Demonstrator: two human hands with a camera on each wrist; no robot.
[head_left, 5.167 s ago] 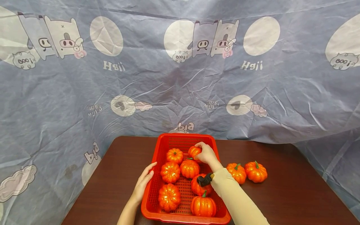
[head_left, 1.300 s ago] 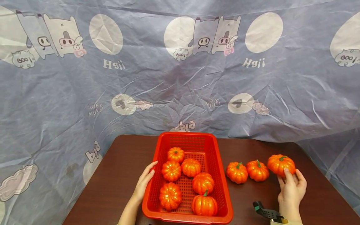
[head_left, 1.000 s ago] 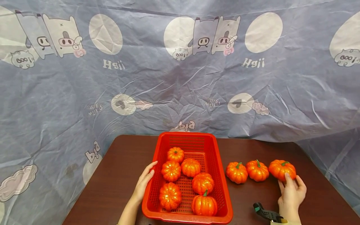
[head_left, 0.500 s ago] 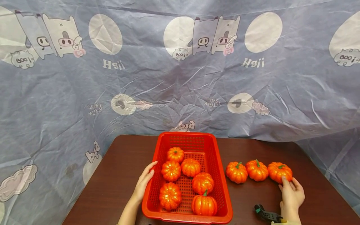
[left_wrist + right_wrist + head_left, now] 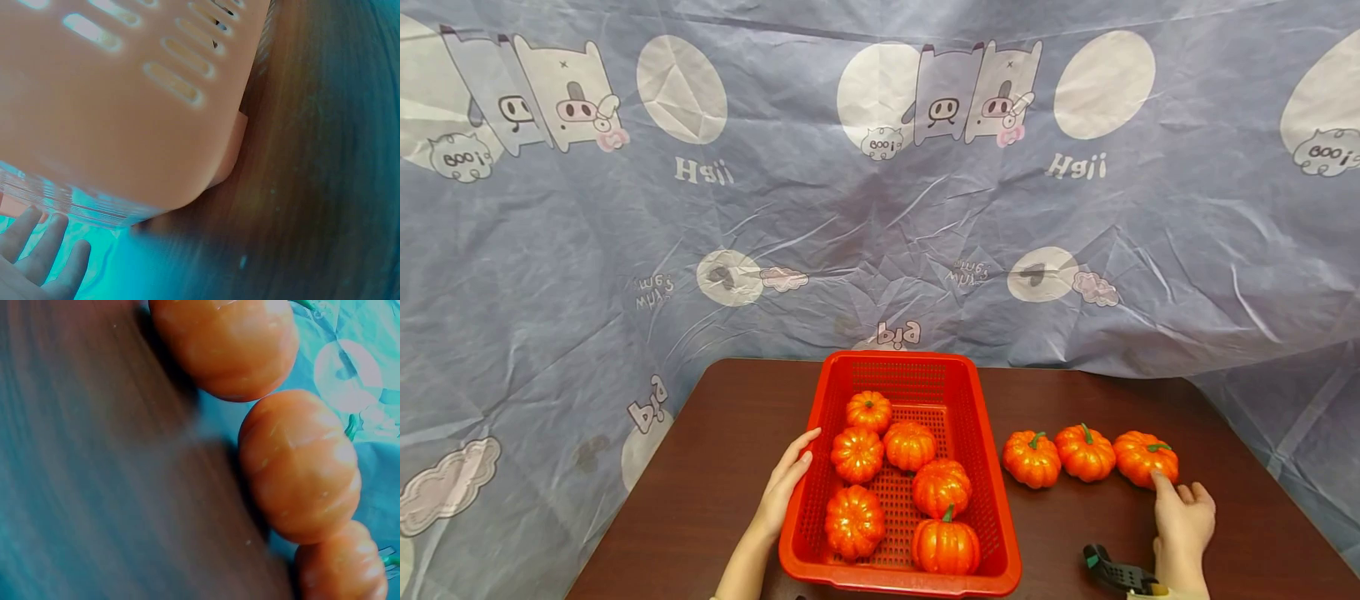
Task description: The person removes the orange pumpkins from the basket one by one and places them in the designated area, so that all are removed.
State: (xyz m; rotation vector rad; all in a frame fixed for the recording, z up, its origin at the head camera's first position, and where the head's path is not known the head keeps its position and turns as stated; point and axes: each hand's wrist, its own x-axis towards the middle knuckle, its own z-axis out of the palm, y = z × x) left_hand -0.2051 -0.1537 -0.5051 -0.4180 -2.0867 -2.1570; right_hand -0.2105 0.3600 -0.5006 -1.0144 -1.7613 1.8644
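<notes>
My left hand (image 5: 780, 492) rests against the left side of a red perforated plastic basket (image 5: 995, 475), its fingers straight. In the left wrist view, the fingertips (image 5: 78, 250) lie near the basket wall (image 5: 112, 119). At the right, my right hand (image 5: 1183, 518) is beside the rightmost small orange pumpkin (image 5: 1145, 458); the thumb tip is at its near side and the other fingers are off it. That pumpkin sits on the table in a row with a middle pumpkin (image 5: 1086, 455) and a left pumpkin (image 5: 1032, 461). The right wrist view shows the row of pumpkins (image 5: 300, 465) but no hand.
Inside the basket lie several more orange pumpkins (image 5: 854, 522), grouped towards its left and near sides. A dark brown table (image 5: 722, 450) carries everything. Behind it hangs a grey-blue printed cloth (image 5: 820, 208). A black strap (image 5: 1116, 571) sticks out from my right wrist.
My right hand carried a pumpkin from the basket to the right, set it down at the row's right end and loosened its fingers, drawing slightly back. My left hand stayed at the basket.
</notes>
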